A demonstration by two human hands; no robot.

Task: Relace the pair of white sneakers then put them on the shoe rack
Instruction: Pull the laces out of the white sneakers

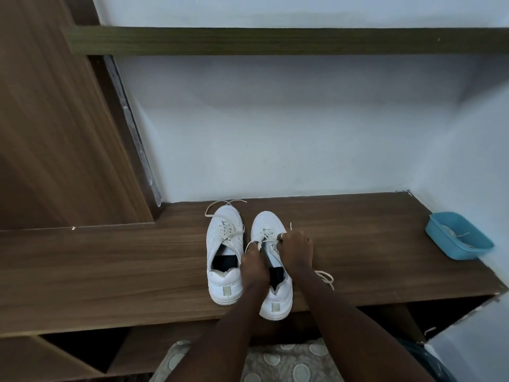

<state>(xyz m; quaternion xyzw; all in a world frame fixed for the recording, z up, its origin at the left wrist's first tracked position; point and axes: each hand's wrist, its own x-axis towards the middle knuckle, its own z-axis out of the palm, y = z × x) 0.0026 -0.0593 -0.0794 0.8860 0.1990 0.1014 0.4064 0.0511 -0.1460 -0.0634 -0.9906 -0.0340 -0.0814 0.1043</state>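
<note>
The left hand (254, 267) and right hand (296, 250) each pinch a lace (267, 239) of 1 white sneaker (265, 220) lying beneath them. The other sneaker (224, 232) stands just left of the left hand. Both sneakers rest on a brown wooden tabletop (110, 266) against a pale wall (275, 133). A blue tray (440, 230) sits well right of the right hand.

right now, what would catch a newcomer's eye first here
On the brown wooden bench top, the left hand and right hand pinch the cream lace of a white lace-up sneaker; its twin stands just left. A blue plastic tub sits far right by the wall.
</note>
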